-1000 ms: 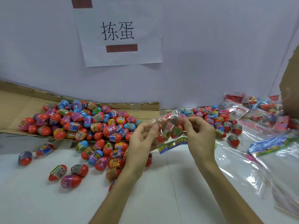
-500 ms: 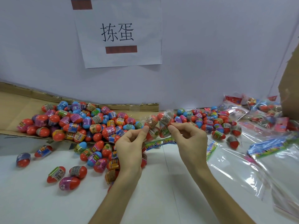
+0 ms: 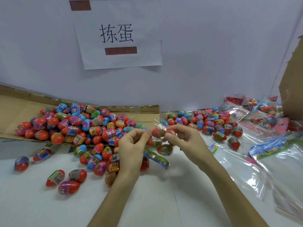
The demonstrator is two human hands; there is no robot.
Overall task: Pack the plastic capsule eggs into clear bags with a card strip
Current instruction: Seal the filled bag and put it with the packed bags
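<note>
A clear bag [image 3: 161, 141] with a few capsule eggs inside hangs above the white table, just right of centre. A colourful card strip [image 3: 155, 158] sits along its lower edge. My left hand [image 3: 132, 148] pinches the bag's left side. On the right side, my right hand [image 3: 185, 140] pinches the bag near its top. A big heap of loose red, blue and purple capsule eggs [image 3: 85, 126] spreads over flattened cardboard to the left. A smaller heap of eggs [image 3: 211, 123] lies behind my right hand.
Empty clear bags [image 3: 246, 171] and a stack of card strips [image 3: 275, 147] lie at the right. Filled bags [image 3: 262, 112] pile up at the back right beside a cardboard wall [image 3: 293, 89]. Stray eggs [image 3: 65, 181] sit on the table at the front left. A paper sign [image 3: 117, 34] hangs behind.
Both hands and the bag have shifted left and slightly down over the second. The bag has turned between my fingers, and the card strip now hangs lower.
</note>
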